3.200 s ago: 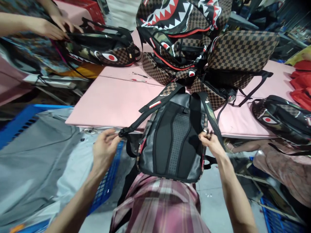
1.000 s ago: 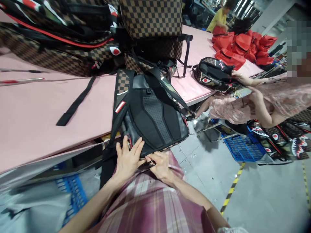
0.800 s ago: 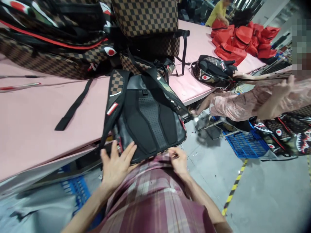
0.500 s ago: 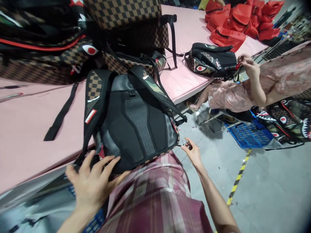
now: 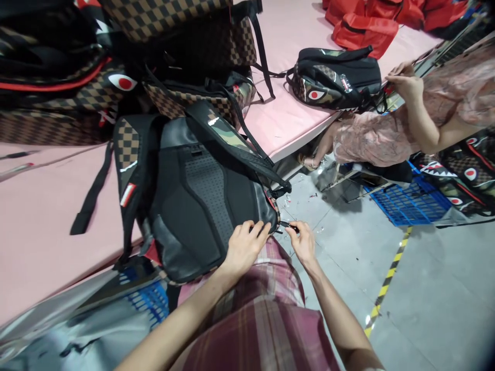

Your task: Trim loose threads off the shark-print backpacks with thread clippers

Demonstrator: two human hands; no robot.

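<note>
A black backpack lies back panel up across the table edge and my lap, its padded shoulder straps showing checkered and camouflage patches. My left hand is on its lower right corner, fingers curled over the edge. Just right of that corner, my right hand pinches what looks like small black thread snips, their tip pointing at the corner. A short black strap end sticks out between the two hands.
Checkered bags are piled on the pink table. Another shark-eye backpack lies by a co-worker's hand. Red bags sit beyond. Blue crates and a striped floor line are at right.
My left hand has gone from spread at the backpack's lower left to its lower right corner. My right hand stays by that corner with the snips. The view has shifted slightly.
</note>
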